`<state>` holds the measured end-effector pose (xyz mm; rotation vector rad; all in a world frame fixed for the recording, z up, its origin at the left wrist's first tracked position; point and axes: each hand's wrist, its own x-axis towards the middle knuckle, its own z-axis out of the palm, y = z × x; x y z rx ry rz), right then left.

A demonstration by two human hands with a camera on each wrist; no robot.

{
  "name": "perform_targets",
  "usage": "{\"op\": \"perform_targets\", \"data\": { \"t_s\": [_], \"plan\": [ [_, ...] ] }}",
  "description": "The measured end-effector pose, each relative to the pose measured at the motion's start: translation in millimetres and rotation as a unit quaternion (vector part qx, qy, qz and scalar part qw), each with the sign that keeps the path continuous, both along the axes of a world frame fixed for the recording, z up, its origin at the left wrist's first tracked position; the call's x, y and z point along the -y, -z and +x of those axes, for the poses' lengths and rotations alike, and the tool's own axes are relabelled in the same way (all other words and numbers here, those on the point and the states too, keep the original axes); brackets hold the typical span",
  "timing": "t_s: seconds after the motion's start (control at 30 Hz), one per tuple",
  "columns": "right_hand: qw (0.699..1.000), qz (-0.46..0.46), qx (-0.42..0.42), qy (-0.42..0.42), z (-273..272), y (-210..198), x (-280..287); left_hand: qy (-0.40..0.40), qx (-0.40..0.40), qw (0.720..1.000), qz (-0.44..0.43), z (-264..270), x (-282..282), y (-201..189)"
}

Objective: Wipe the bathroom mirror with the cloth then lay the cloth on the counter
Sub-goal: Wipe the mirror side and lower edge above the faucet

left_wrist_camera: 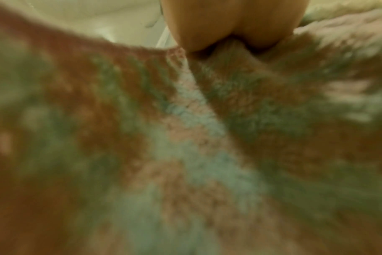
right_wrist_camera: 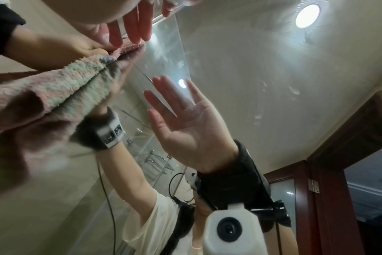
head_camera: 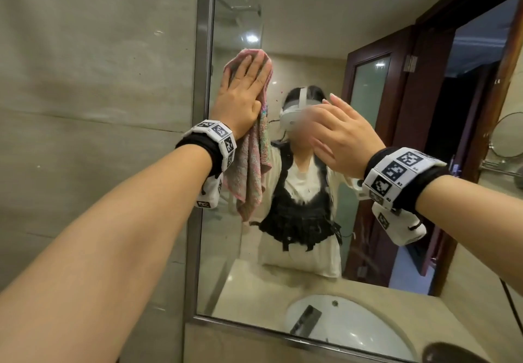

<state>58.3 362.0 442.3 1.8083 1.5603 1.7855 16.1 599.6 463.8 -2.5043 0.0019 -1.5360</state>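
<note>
While left hand (head_camera: 240, 94) flattens cloth (head_camera: 250, 164) on mirror (head_camera: 311, 23), right hand (head_camera: 339, 139) raised, fingers straight

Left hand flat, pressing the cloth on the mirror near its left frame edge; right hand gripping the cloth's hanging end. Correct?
Not quite. The right hand grips nothing: the head view shows it open, away from the cloth. The left hand does press the cloth flat on the mirror.

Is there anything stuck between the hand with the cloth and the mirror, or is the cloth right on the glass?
Nothing visible. The left hand presses the cloth flat on the mirror, near its left frame. Only the cloth lies between them.
</note>
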Motion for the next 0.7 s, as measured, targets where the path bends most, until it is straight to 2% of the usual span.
{"op": "perform_targets", "data": {
  "t_s": [0.2,0.4,0.5,0.6,0.7],
  "plan": [
    [1.0,0.01,-0.018,0.003,0,10,2,-0.003,0.073,0.991,-0.115,1,-3,20],
    [1.0,-0.007,-0.014,0.018,7,11,19,0.023,0.086,0.988,-0.124,0,-2,21],
    [1.0,0.009,-0.01,0.028,10,7,23,0.055,0.07,0.993,-0.076,0,4,15],
    [0.999,0.023,-0.022,0.041,13,6,25,0.08,0.02,0.996,0.03,5,21,9],
    [0.996,0.062,-0.052,0.039,15,12,28,0.11,0.026,0.983,0.142,14,32,18]
  ]
}}
